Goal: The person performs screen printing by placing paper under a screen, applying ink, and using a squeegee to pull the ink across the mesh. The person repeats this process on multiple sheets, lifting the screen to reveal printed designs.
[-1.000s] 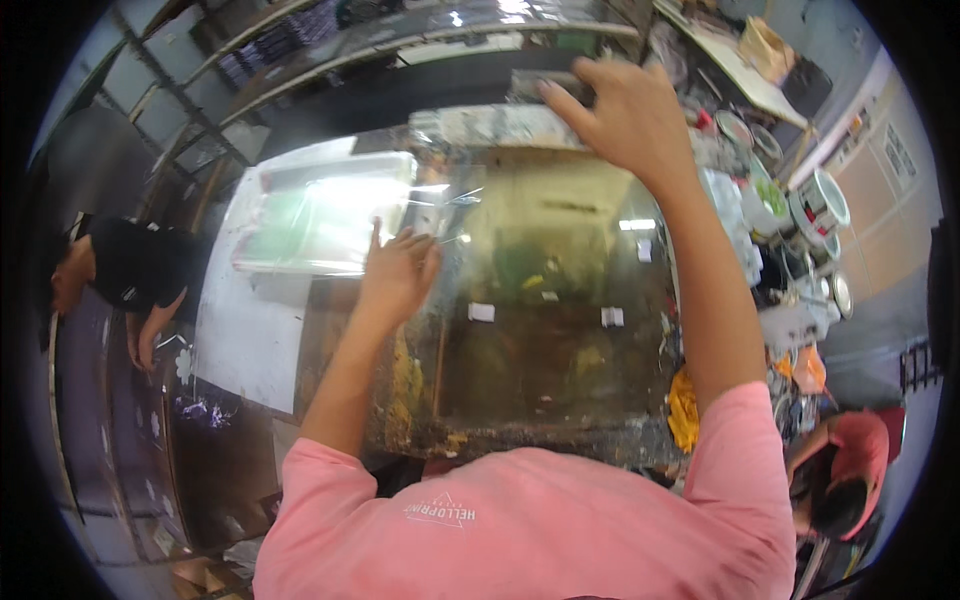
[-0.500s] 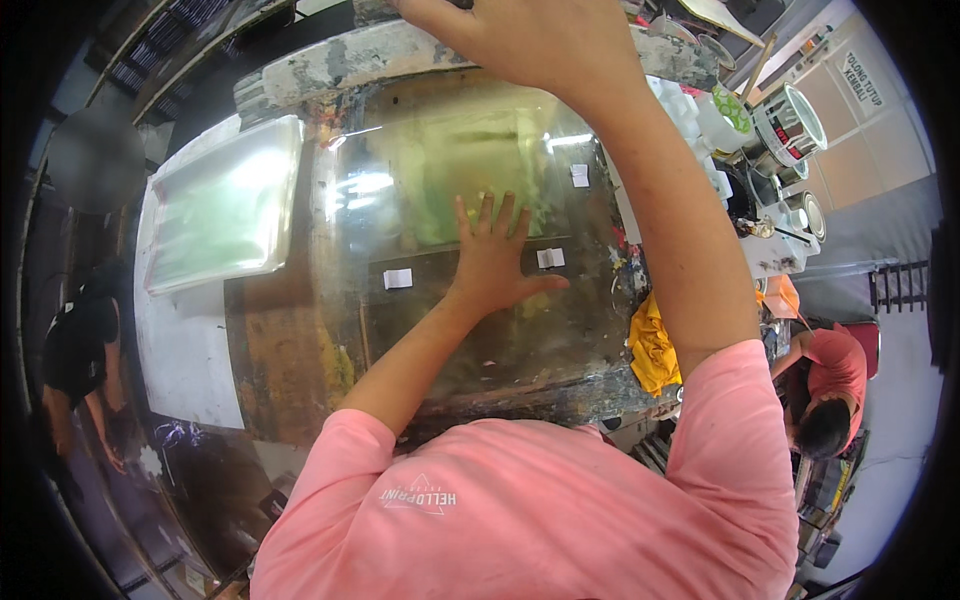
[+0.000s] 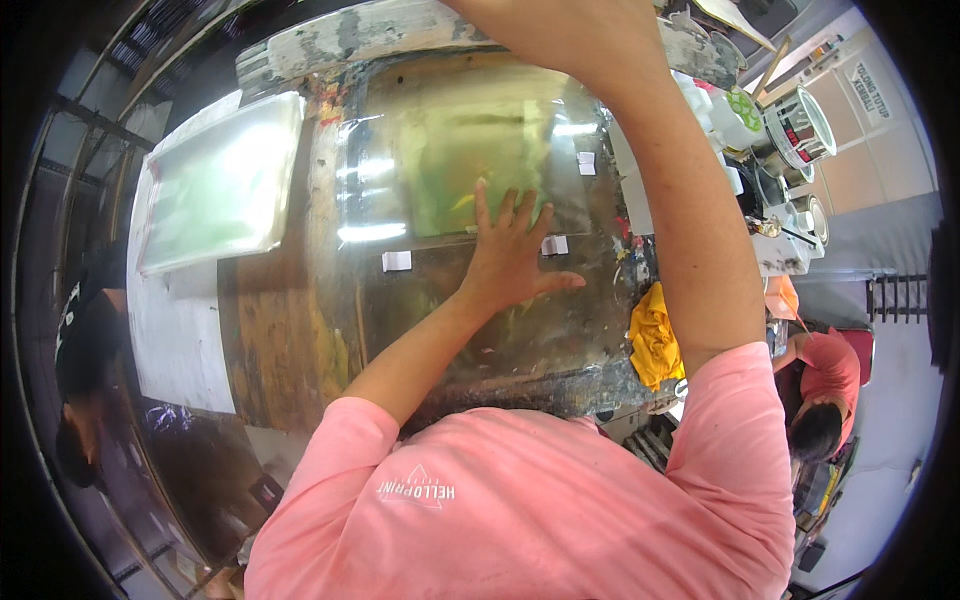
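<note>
My left hand (image 3: 512,250) lies with spread fingers on a clear, glossy sheet (image 3: 372,233) that covers the middle of the worn table. Beneath the sheet shows a yellowish-green rectangle (image 3: 440,185), and the fingertips reach onto its lower part. Small white tabs stand around it: one tab (image 3: 397,261) left of the hand, a second tab (image 3: 558,244) by the thumb, a third tab (image 3: 586,163) farther right. My right hand (image 3: 570,30) stretches to the far side, over the table's back edge. Its fingers are cut off by the picture's upper border, so their grip is hidden.
A stack of clear sheets (image 3: 220,190) rests on a white board (image 3: 180,345) at left. A yellow cloth (image 3: 655,340) lies at the right edge, below paint cans (image 3: 800,128) and tubs. One person (image 3: 85,350) bends at far left; another person (image 3: 828,385) sits at right.
My left hand has shifted slightly right across the sheet, still spread. My right hand has slid farther out past the upper border. The person at left has bent lower. The view has tilted slightly.
</note>
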### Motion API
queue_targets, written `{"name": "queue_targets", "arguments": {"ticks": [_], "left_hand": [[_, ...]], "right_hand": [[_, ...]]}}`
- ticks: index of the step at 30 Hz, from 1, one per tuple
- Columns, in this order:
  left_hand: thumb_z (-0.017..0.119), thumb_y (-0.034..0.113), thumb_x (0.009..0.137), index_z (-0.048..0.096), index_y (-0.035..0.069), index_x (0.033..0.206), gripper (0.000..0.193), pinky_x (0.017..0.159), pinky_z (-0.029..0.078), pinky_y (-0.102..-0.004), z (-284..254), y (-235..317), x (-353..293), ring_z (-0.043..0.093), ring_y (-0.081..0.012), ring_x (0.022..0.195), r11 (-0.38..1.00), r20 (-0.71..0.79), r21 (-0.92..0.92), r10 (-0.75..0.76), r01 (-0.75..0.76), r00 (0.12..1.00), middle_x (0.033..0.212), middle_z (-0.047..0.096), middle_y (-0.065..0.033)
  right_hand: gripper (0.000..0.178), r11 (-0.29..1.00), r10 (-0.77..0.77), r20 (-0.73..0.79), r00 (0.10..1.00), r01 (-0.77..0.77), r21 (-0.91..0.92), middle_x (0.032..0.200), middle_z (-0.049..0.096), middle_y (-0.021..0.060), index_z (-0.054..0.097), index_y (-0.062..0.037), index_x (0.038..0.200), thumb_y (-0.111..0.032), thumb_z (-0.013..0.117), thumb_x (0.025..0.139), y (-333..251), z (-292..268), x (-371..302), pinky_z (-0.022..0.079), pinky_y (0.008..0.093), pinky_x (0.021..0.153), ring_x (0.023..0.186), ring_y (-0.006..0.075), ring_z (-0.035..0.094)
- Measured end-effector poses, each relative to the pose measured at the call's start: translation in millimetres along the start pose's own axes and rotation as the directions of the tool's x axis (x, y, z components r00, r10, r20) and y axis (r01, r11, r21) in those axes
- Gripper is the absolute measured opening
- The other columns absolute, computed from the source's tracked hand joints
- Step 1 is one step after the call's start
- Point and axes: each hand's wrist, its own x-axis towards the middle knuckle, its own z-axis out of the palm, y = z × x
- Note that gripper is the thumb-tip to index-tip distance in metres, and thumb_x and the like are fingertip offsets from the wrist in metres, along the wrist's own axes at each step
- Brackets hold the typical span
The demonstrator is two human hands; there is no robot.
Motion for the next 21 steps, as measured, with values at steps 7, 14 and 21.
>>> {"name": "queue_targets", "arguments": {"ticks": [7,14,21], "left_hand": [[0.054,0.096,0.075,0.060,0.002,0.147,0.119,0.122,0.003,-0.0784,8,0,-1,0.044,-0.0479,0.147,1.000,-0.034,-0.007,0.000,0.000,0.999,0.155,0.051,-0.0249],[0.083,0.060,0.084,0.059,0.003,0.148,0.089,0.111,0.048,-0.0564,-59,-31,-8,0.065,-0.0370,0.125,0.910,-0.262,-0.318,-0.354,0.266,0.898,0.133,0.068,-0.0196],[0.103,0.030,0.066,0.058,-0.008,0.137,0.092,0.085,0.061,-0.0365,-191,-73,-49,0.071,-0.0213,0.090,0.363,-0.031,-0.886,-0.668,0.290,0.743,0.105,0.073,-0.0128]], "right_hand": [[0.053,0.998,0.055,0.042,0.998,-0.056,0.008,0.074,0.069,0.0189,0.069,-0.0017,0.076,-0.051,0.063,0.095,-10,-9,-6,0.049,0.0495,0.081,0.076,0.0374,0.069],[0.050,0.999,0.000,-0.060,0.998,-0.003,-0.035,0.078,0.070,0.0220,0.069,0.0009,0.082,-0.048,0.065,0.095,-15,-5,-17,0.051,0.0501,0.080,0.078,0.0406,0.070],[0.048,0.997,-0.069,0.239,0.969,0.077,-0.022,0.102,0.072,0.0174,0.075,-0.0067,0.116,-0.051,0.065,0.100,-26,23,-112,0.050,0.0489,0.085,0.094,0.0379,0.067]]}}
